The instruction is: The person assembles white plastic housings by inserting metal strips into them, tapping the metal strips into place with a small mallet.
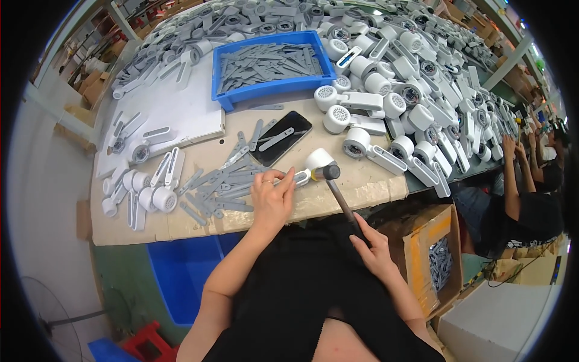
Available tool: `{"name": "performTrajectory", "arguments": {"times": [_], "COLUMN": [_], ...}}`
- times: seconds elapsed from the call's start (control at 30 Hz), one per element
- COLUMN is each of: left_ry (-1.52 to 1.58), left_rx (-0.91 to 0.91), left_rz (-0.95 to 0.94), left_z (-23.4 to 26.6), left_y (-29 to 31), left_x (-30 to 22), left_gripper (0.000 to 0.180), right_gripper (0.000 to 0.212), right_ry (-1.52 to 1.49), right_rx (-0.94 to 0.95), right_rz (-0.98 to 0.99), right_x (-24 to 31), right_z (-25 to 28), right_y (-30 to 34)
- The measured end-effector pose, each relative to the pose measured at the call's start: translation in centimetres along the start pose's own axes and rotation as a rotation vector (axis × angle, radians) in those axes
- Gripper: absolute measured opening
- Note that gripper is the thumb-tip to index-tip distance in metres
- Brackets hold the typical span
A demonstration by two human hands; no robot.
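head view: your left hand (pixel 273 199) holds the handle of a white round-headed unit (pixel 318 158) between narrowed fingers, near the table's (pixel 368 188) front edge. your right hand (pixel 375 248) is wrapped round the hammer's (pixel 345 205) shaft; hammer head overlaps the unit, contact unclear. loose grey strips (pixel 226 184) lie left.

On my feed, green floor (pixel 129 265) shows beneath the table (pixel 368 186); I see pale posts (pixel 510 63) at its left and right, and bright lights (pixel 522 25) beyond its far right corner.
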State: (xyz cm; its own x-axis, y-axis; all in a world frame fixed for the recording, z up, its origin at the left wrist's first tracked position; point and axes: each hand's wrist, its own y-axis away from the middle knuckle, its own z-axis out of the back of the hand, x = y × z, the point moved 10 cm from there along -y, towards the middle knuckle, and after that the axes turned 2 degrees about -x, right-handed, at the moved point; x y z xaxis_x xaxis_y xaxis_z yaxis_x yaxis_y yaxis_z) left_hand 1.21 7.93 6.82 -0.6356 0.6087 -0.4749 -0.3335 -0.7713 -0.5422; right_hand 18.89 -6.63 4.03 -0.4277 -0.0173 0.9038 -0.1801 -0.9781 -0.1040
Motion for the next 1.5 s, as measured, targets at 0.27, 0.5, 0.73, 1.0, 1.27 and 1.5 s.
{"name": "performTrajectory", "arguments": {"times": [0.27, 0.5, 0.73, 1.0, 1.27, 1.5], "left_ry": [0.266, 0.414, 0.404, 0.348, 0.019, 0.145], "left_rx": [-0.051, -0.071, -0.047, -0.076, -0.003, -0.014], "left_rz": [0.107, 0.157, 0.169, 0.09, 0.027, 0.035], "left_z": [-0.1, -0.1, -0.2, 0.0, 1.8, 1.4], "left_y": [0.2, 0.2, 0.3, 0.2, 1.0, 1.4], "left_x": [2.1, 2.7, 2.5, 2.3, 3.6, 4.2], "left_gripper": [0.019, 0.013, 0.014, 0.015, 0.03, 0.026], "right_gripper": [0.048, 0.049, 0.048, 0.049, 0.05, 0.048], "right_ry": [0.115, 0.272, 0.324, 0.428, 0.268, 0.248], "right_rx": [0.026, 0.047, 0.063, 0.111, -0.088, -0.035], "right_rz": [0.072, 0.144, 0.172, 0.089, 0.378, 0.331], "right_x": [1.1, 2.1, 3.7, 3.0, 7.4, 7.1], "right_z": [-0.3, -0.8, -0.4, -0.9, -0.9, -2.1], "right_y": [-2.4, -2.7, -2.9, -3.2, -1.9, -1.1]}}
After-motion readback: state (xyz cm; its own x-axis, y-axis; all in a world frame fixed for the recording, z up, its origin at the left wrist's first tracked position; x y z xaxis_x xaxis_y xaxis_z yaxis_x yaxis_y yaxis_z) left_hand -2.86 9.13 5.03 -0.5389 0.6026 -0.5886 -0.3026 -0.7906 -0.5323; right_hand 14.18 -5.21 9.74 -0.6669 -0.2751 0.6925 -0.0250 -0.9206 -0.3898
